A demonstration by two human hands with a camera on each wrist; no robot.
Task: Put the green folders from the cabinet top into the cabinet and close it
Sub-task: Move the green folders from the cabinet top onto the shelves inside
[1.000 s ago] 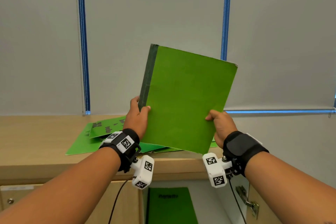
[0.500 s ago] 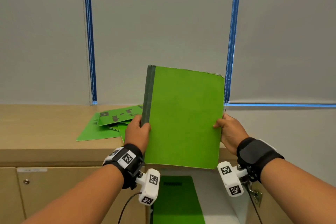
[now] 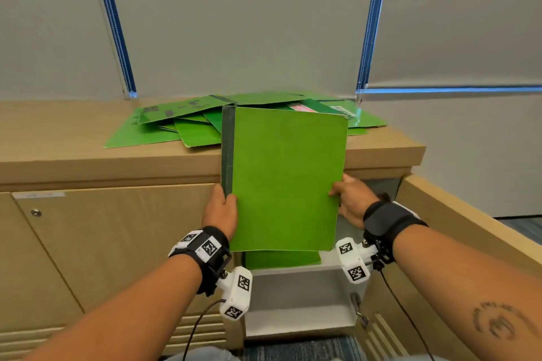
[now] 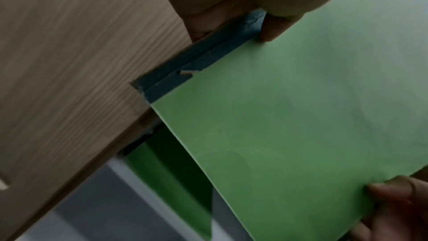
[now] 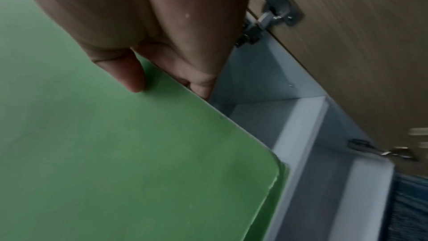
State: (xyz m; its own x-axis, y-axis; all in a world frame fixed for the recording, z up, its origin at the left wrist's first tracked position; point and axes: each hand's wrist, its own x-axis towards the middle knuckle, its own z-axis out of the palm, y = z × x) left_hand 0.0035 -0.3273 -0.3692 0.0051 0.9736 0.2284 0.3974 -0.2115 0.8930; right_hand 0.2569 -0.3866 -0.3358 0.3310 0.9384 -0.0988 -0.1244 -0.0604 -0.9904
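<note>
Left hand (image 3: 220, 211) grips the green folder (image 3: 286, 179) by its dark spine — right hand (image 3: 350, 201) pinches the opposite edge. It stands upright before the open cabinet (image 3: 299, 299).

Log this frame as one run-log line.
left hand: holds folder spine | right hand: holds right edge | folder: upright before open cabinet | pile: on top | door: open

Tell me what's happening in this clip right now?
A person is holding one green folder upright with both hands: the left hand grips its dark spine edge, the right hand pinches the opposite edge. The folder sits in front of the open cabinet, where another green folder already lies on the shelf. A pile of green folders remains on the cabinet top, and the cabinet door stands open.
</note>
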